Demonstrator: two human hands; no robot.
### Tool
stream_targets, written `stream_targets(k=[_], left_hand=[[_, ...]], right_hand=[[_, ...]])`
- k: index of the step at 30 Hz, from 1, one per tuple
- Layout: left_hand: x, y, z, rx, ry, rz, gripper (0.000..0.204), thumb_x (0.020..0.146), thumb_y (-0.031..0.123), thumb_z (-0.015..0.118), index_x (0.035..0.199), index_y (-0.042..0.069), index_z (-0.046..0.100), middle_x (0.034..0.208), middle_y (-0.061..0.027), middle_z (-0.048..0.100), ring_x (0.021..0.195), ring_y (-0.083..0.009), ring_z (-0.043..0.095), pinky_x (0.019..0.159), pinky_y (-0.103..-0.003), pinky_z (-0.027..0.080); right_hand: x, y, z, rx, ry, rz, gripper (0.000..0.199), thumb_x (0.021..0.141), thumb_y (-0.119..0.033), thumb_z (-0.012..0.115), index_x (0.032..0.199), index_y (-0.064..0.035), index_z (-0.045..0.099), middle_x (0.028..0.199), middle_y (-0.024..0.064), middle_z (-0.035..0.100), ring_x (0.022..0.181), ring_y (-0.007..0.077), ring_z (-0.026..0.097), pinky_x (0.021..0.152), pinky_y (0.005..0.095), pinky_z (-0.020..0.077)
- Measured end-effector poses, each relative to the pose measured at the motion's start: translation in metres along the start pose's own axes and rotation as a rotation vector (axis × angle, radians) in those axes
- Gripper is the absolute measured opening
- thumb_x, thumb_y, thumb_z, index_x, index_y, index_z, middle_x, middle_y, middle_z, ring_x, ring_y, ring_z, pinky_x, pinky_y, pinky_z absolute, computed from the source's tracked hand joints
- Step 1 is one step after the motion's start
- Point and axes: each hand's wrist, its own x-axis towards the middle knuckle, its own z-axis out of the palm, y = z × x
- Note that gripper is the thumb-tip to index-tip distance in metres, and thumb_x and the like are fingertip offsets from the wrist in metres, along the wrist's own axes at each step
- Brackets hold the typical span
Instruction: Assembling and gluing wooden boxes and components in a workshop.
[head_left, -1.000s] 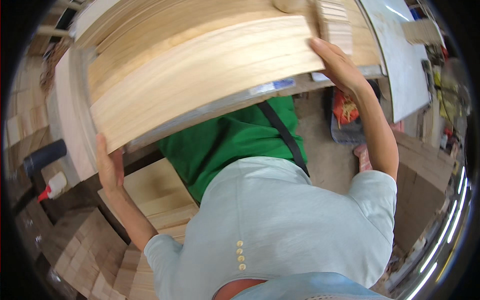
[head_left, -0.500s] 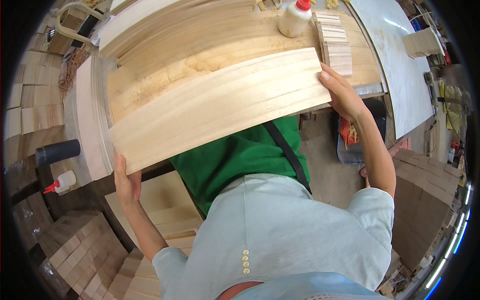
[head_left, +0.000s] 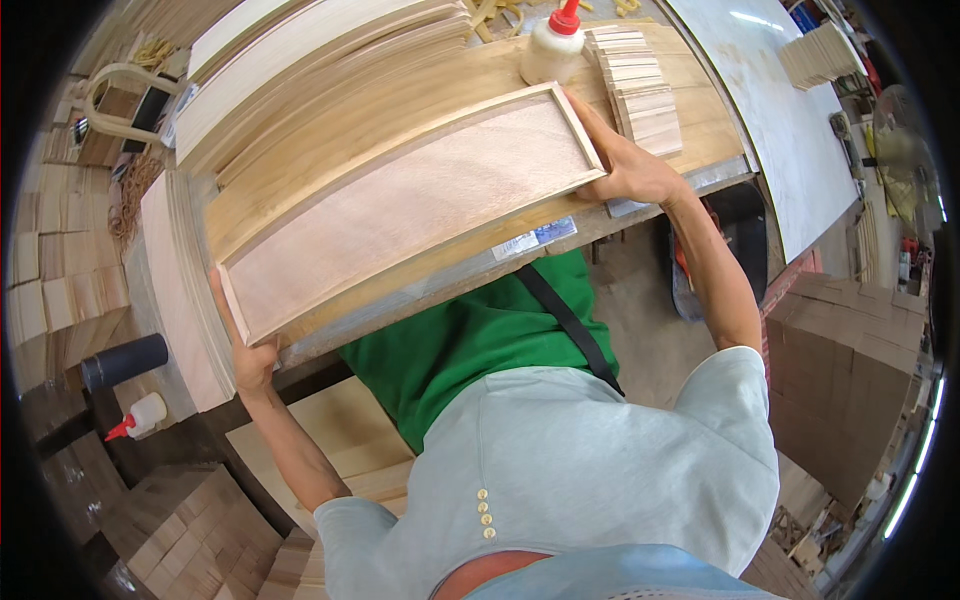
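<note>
Between my two hands I hold a long, shallow wooden box [head_left: 410, 205], tilted so that its thin raised rim and pale pinkish inner panel face me. My left hand [head_left: 254, 358] is closed on its left end, the thumb at the lower corner and the fingers along the outside. My right hand [head_left: 640, 172] grips the other end near its corner, with most fingertips hidden behind the rim. Just past that end, a white glue bottle [head_left: 551, 55] with a red cap stands on the workbench board [head_left: 705, 100], close to a row of small wood strips [head_left: 638, 95].
Long thin boards [head_left: 310, 85] are piled at the back, and a stack of thin panels [head_left: 180, 290] lies at the left. A black cylinder [head_left: 124, 362] and a smaller glue bottle [head_left: 147, 412] lie nearby. Stacked wooden blocks [head_left: 200, 530] stand at lower left.
A plain wooden face was turned toward me; now the rimmed, hollow side shows. My right hand has shifted left with its end, and both hands keep hold. The bench edge now shows below.
</note>
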Motion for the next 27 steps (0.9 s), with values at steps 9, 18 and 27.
stream_targets(k=[9,18,27], left_hand=[[-0.005,-0.011,0.009,-0.286,0.127,-0.016,0.078,0.092,0.044,0.052,0.152,0.022,0.009,0.154,-0.0068,0.019,0.141,-0.0279,0.018,0.114,-0.048,0.016],[-0.001,0.004,0.009,-0.173,0.125,0.129,0.093,0.087,0.062,0.050,0.150,0.006,0.012,0.153,-0.0152,0.020,0.139,-0.0285,0.025,0.114,-0.043,0.020],[-0.019,0.007,-0.007,-0.001,0.373,0.079,0.076,0.094,0.055,0.043,0.146,0.002,0.023,0.148,-0.0207,0.030,0.136,-0.0301,0.032,0.112,-0.043,0.025]], right_hand=[[-0.002,0.008,-0.003,-0.126,0.031,-0.094,0.110,0.063,-0.005,0.066,0.152,-0.0165,0.002,0.153,0.0118,0.015,0.138,0.0254,0.023,0.111,0.0349,0.0262],[0.005,-0.015,-0.091,-0.334,0.606,0.030,0.035,0.092,-0.011,0.056,0.126,-0.0033,0.057,0.112,0.0097,0.066,0.104,0.0183,0.062,0.094,0.0305,0.0473],[0.173,0.081,-0.188,-1.104,0.418,0.381,0.029,0.082,-0.011,0.054,0.107,-0.0004,0.066,0.100,0.0215,0.067,0.094,0.0352,0.065,0.081,0.0427,0.0518]])
